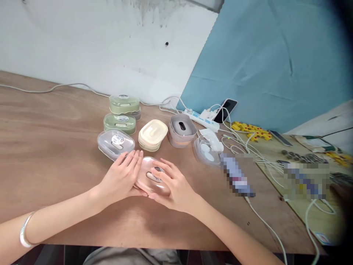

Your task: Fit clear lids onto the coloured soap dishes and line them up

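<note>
1. Held between both hands, over the near part of the brown table: a pink lidded box, directly between the palms. Cannot tell whether resting on the wood or raised slightly off it.
2. On its left end, the left hand: gripping, with fingers straight and pressed together along the top edge, thumb along the near side.
3. On its right end, the right hand: gripping too, but with fingers spread over the top and thumb against the near rim, close to the other thumb.
4. Long axis, judging by the slot in the top, running mostly left to right, with the right end angled a little toward the body; so one hand at each end, neither nearer.
5. Just beyond the left fingertips: a lilac-grey box, touching them or not, impossible to tell. Behind that, two green boxes, one farther back than the other.
6. Beyond the grip: a stack of cream lids; right of these, stacked grey tubs.
7. On the pink lidded box, a round sticker, partly covered by right fingers; similar stickers on the lilac-grey and green ones. Print too small to read, no brand legible. On the white power strip, blue markings, equally unreadable.
</note>
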The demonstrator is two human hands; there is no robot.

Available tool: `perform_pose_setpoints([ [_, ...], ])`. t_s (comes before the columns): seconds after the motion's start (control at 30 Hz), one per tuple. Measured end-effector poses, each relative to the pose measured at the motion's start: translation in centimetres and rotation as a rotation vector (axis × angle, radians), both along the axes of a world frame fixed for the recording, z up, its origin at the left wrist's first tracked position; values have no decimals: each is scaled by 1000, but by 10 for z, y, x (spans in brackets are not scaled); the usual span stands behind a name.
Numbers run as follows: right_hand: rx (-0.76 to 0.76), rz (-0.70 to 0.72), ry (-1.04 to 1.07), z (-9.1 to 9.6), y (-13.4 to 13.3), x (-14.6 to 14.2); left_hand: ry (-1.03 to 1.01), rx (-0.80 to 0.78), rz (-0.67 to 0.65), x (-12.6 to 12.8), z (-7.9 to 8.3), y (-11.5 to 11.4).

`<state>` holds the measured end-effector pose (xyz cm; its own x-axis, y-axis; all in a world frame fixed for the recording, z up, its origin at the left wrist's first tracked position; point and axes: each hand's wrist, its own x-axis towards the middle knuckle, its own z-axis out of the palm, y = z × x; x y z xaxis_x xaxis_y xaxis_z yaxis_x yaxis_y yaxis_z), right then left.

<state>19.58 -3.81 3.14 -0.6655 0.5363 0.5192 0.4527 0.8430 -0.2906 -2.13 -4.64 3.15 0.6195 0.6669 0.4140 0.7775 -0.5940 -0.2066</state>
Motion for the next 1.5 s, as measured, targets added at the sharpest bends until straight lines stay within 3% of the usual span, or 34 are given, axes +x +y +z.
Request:
perform_pose_setpoints([
  [0.2, 42, -9, -9, -6, 0, 0, 122, 80, 61, 5, 5, -4],
  [0.37, 40, 9, -31, 0, 1, 1, 156, 80, 117, 10, 11, -9],
  [0.57, 13, 53, -129, 12, 9, 3, 113, -1, -30, 8, 24, -9],
  [0.87, 23, -91, -29, -3, 3, -4, 56, -233, -139, 22, 22, 13],
  [1.03, 12, 80, -31, 0, 12, 6, 63, -247, -161, 17, 21, 13],
  [1.13, 10, 176, 92, -3, 16, 16, 75, -295, -148, 17, 24, 13],
  [1.3, -14, -52, 465, -22, 19, 23, 80, -451, -189, 31, 34, 21],
  [1.5, -32, -256, 621, -34, 19, 21, 96, -503, -179, 34, 49, 26],
])
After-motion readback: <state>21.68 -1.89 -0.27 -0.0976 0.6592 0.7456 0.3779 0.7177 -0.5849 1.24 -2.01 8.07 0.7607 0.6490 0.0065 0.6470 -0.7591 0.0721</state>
